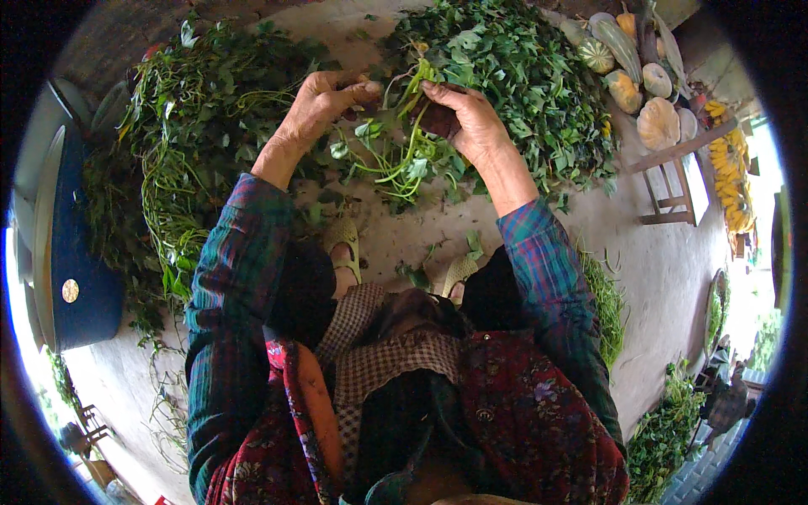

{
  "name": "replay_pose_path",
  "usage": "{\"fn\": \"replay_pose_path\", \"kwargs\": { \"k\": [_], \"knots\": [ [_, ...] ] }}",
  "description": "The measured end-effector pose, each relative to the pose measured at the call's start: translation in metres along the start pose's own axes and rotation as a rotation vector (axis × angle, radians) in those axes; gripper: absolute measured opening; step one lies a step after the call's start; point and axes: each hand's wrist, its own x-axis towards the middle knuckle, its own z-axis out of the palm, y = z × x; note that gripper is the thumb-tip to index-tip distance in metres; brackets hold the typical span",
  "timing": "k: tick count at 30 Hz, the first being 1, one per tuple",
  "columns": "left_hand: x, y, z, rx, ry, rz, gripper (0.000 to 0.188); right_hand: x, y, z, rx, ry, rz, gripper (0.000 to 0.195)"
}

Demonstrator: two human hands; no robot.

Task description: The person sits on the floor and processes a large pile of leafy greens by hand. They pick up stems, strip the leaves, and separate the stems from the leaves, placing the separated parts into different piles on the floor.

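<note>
My right hand is closed around a few green leafy stems, which hang down between my hands with small leaves at their ends. Just left of them is my left hand, its thumb and fingertips pressed together; whether a thin stem lies between them cannot be made out. Behind my right hand rises a big heap of cut green leaves. A tangled pile of long leafy vines lies beyond and beside my left forearm.
A large blue tub stands at the far left. Pumpkins and squashes lie at the upper right, near a wooden stool and yellow bananas. More greens are at the lower right. Loose leaves lie around my sandals.
</note>
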Motion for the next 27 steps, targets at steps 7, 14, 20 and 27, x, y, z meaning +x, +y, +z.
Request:
{"fn": "replay_pose_path", "kwargs": {
  "k": [7,14,20,27],
  "knots": [
    [-0.002,-0.004,0.013,0.136,-0.139,0.190,0.045,0.000,-0.002,0.018,0.017,0.009,-0.045,0.021],
    [0.005,-0.009,0.014,-0.053,-0.154,-0.020,0.035,0.007,-0.003,0.012,-0.037,0.111,-0.054,0.015],
    [0.006,-0.019,0.031,-0.379,-0.165,-0.082,0.029,0.004,-0.005,0.015,0.065,0.086,-0.104,0.016],
    [-0.009,-0.006,0.047,-0.630,-0.310,-0.225,0.027,0.004,-0.017,-0.011,0.090,0.135,-0.225,0.015]
  ]
}}
